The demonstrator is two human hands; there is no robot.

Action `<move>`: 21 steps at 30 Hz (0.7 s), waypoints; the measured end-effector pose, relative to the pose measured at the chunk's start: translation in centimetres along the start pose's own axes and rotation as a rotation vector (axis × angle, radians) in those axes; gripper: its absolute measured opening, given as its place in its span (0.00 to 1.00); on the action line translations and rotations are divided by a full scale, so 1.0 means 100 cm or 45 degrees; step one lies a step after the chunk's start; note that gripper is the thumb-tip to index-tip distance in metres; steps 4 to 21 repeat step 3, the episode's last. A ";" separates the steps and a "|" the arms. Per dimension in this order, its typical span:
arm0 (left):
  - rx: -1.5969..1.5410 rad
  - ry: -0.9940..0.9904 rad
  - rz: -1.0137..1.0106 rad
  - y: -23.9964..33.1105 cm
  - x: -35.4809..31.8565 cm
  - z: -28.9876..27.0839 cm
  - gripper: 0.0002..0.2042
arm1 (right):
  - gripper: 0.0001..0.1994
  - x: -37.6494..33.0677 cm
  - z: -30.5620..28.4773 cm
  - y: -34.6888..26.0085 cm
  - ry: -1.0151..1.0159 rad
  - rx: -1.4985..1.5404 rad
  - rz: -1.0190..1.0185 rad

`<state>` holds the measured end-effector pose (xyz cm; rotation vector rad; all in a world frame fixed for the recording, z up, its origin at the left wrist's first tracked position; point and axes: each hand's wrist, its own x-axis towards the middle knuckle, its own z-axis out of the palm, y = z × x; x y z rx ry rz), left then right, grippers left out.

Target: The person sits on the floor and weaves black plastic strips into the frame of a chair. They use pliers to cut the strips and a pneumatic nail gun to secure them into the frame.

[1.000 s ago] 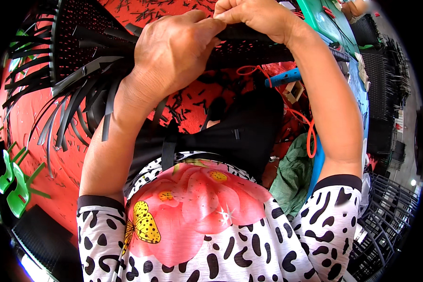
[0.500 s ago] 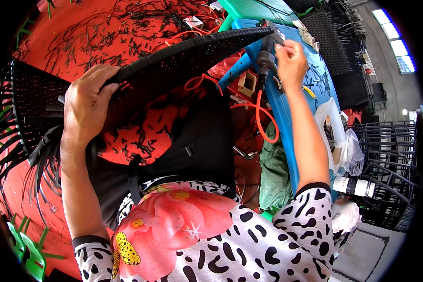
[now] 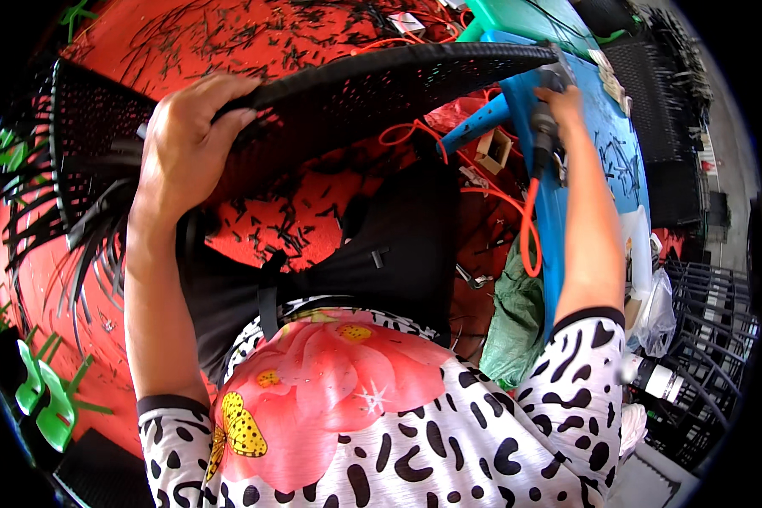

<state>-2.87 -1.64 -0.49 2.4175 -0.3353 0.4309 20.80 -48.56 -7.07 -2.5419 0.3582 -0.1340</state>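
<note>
My left hand [image 3: 196, 140] is closed over the top edge of a black woven wicker panel [image 3: 381, 89], thumb on the near face. Loose black strips hang in a bunch beside my left wrist. The panel arches across in front of me to the right. At its far right end, my right hand [image 3: 565, 103] is closed round a grey and black air tool [image 3: 543, 127] with a metal head; its exact kind is not clear. An orange hose [image 3: 531, 224] runs down from the tool. My fingers partly hide the tool's upper part, which is close to the panel's rim.
A blue table [image 3: 622, 161] with black strip scraps stands at the right, a green table [image 3: 538, 21] beyond it. Black offcuts litter the red floor [image 3: 254, 51]. A small cardboard box [image 3: 493, 151], a green sack [image 3: 514, 326] and green chairs [image 3: 55, 398] are around me.
My right hand, then raised beside the air tool with fingers bent, is now wrapped round it. My left hand still holds the panel. The whole view has shifted, with most things farther right.
</note>
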 end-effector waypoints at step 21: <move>0.067 0.050 0.027 -0.008 0.003 0.002 0.13 | 0.28 -0.011 -0.016 0.010 -0.293 0.339 -0.039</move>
